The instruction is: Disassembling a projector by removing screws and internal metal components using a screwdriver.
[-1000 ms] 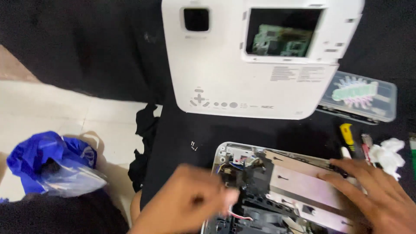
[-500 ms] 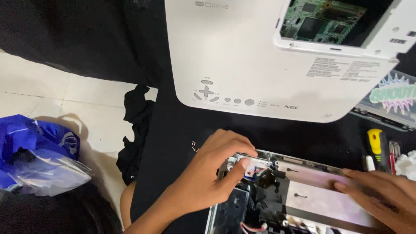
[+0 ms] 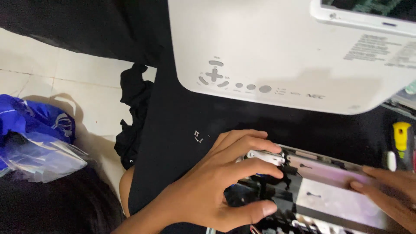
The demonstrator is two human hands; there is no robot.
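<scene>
Since half a second ago, left hand (image 3: pixel 216 186) has slid further over the opened grey device chassis (image 3: pixel 320 195), and the view has dropped closer; the white projector housing (image 3: pixel 277 56) now fills the top of frame.

Left to right:
- Far left, on the pale tiled floor (image 3: pixel 39 73): a blue plastic bag (image 3: pixel 34 125) with a clear plastic bag (image 3: pixel 43 158) lying against it. Contents of both too crumpled to tell.
- Black cloth (image 3: pixel 173 125) covers the work area; a loose fold hangs over its left edge.
- Two or three small screws (image 3: pixel 198 137) lie loose on the cloth, just beside the left hand's fingertips, in no container.
- Left hand: fingers spread and curled over the chassis's near-left corner, thumb low, index and middle tips pressed at a small white part (image 3: pixel 265 157) and the dark internals beneath. Whether they pinch it or only press on it, cannot tell.
- Right hand (image 3: pixel 385 195), at the right edge: fingers nearly flat, resting on the chassis's pale metal plate, gripping nothing.
- Far right: a yellow-handled tool (image 3: pixel 402 138) on the cloth.

Judgement: disassembly work, left hand freeing or seating an inner part while the right steadies the chassis. Next move likely calls for a fine fingertip pull, plate held firmly.
</scene>
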